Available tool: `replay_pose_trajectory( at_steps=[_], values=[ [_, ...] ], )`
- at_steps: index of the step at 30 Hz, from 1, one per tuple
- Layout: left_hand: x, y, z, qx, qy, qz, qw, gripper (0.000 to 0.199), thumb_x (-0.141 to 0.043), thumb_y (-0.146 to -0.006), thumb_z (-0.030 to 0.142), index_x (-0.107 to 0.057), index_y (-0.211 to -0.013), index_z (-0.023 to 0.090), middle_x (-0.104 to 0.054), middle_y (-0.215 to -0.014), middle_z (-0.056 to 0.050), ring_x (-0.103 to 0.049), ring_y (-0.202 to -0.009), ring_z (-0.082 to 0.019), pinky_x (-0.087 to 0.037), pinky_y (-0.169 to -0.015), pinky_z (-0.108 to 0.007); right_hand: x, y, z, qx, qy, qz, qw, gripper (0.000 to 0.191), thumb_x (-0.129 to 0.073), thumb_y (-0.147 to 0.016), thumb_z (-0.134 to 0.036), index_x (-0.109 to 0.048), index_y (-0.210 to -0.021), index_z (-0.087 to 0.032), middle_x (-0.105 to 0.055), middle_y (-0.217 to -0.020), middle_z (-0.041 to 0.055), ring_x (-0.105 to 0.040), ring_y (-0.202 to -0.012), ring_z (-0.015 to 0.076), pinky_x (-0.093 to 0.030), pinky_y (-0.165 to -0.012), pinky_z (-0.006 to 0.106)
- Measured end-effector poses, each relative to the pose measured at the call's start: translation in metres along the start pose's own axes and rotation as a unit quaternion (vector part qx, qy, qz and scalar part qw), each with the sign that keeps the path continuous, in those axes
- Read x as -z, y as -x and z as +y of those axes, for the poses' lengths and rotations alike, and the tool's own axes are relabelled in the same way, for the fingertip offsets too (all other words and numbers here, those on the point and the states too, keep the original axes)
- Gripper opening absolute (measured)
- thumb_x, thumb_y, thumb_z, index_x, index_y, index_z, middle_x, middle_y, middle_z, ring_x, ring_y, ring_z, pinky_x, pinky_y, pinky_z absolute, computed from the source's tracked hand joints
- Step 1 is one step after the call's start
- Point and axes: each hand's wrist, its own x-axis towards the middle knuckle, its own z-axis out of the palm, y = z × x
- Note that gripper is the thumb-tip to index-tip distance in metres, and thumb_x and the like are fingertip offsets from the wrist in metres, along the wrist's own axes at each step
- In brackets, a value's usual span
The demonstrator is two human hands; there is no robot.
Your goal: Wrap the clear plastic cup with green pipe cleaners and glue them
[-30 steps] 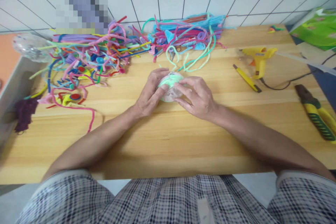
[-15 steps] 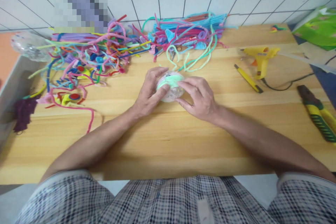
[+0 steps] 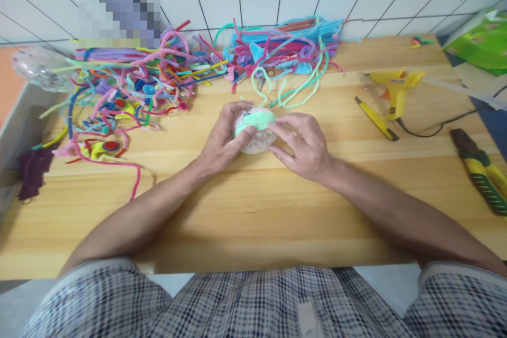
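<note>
Between my hands, over the middle of the table, is a clear round ball [image 3: 261,143] with glittery bits showing through it. A band of mint-green pipe cleaner [image 3: 259,120] lies across its upper side. My left hand [image 3: 227,137] is closed round the ball's left side, thumb pressed on the front. On the right edge, the bent fingers and thumb of my right hand [image 3: 303,145] rest against the ball near the end of the green band. Whether they also pinch the pipe cleaner, I cannot tell. Loose mint-green pipe cleaners [image 3: 301,97] curl just behind.
Tangled coloured pipe cleaners [image 3: 130,90] spread over the left; a bundle [image 3: 293,37] lies by the tiled wall. Another clear ball [image 3: 41,68] sits far left. To the right lie a yellow glue gun [image 3: 394,87] with its cord, a yellow cutter [image 3: 376,119] and pliers [image 3: 479,169].
My right hand has shifted very slightly to the right and its thumb has drawn back a little at the ball's edge. The left hand keeps the same hold.
</note>
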Motion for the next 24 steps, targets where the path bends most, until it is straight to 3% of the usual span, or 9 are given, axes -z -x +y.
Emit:
replay_pose_trajectory(
  at_steps=[3,6,11,16,20,24],
  values=[
    [0.0001,0.0010,-0.0028,-0.001,-0.004,0.008,1.000,0.049,-0.062,-0.116,0.060,-0.052,-0.155,0.031,-0.064,-0.158,-0.012,-0.068,-0.143,-0.028,-0.059,-0.125,-0.047,-0.0004,0.0012,0.0025,-0.007,-0.017,0.017,1.000,0.053,-0.075,-0.110,-0.034,-0.065,-0.162,-0.026,-0.080,-0.135,0.0147,-0.078,-0.125,0.0316,-0.067,-0.105,0.053],
    [-0.0010,0.0028,-0.0050,-0.007,-0.008,0.014,1.000,0.048,-0.061,-0.116,0.059,-0.052,-0.155,0.032,-0.063,-0.158,-0.011,-0.067,-0.143,-0.029,-0.059,-0.126,-0.049,0.0003,0.0042,0.0038,-0.029,-0.029,-0.014,0.999,0.051,-0.072,-0.110,-0.034,-0.066,-0.161,-0.030,-0.079,-0.140,0.0135,-0.077,-0.127,0.0331,-0.065,-0.108,0.056],
    [-0.0042,0.0054,-0.0059,-0.011,-0.024,0.015,1.000,0.054,-0.057,-0.118,0.060,-0.048,-0.163,0.033,-0.061,-0.161,-0.013,-0.061,-0.152,-0.030,-0.052,-0.133,-0.052,0.0025,0.0069,0.0043,-0.035,-0.019,-0.049,0.998,0.049,-0.071,-0.110,-0.036,-0.069,-0.158,-0.027,-0.078,-0.142,0.0156,-0.076,-0.129,0.0341,-0.064,-0.110,0.056],
    [-0.0053,0.0050,-0.0086,-0.063,-0.076,0.019,0.995,0.057,-0.055,-0.118,0.059,-0.047,-0.170,0.037,-0.058,-0.163,-0.011,-0.054,-0.158,-0.033,-0.045,-0.137,-0.055,0.0012,0.0040,0.0036,-0.023,-0.021,-0.031,0.999,0.053,-0.071,-0.110,-0.034,-0.064,-0.163,-0.027,-0.079,-0.142,0.0148,-0.077,-0.128,0.0334,-0.064,-0.109,0.055],
    [-0.0060,0.0049,-0.0092,-0.052,-0.070,0.026,0.996,0.055,-0.053,-0.118,0.061,-0.048,-0.167,0.036,-0.057,-0.160,-0.011,-0.054,-0.156,-0.033,-0.045,-0.137,-0.055,0.0006,0.0029,0.0025,-0.007,-0.019,-0.006,1.000,0.056,-0.074,-0.108,-0.029,-0.063,-0.163,-0.024,-0.080,-0.139,0.0150,-0.077,-0.126,0.0317,-0.065,-0.107,0.051],
    [-0.0068,0.0053,-0.0078,-0.030,-0.064,0.026,0.997,0.057,-0.056,-0.117,0.065,-0.048,-0.163,0.033,-0.058,-0.159,-0.013,-0.056,-0.154,-0.033,-0.047,-0.135,-0.055,0.0013,0.0041,0.0019,-0.018,-0.009,-0.034,0.999,0.058,-0.073,-0.109,-0.030,-0.061,-0.165,-0.026,-0.079,-0.142,0.0154,-0.078,-0.128,0.0335,-0.066,-0.109,0.054]
  ],
)
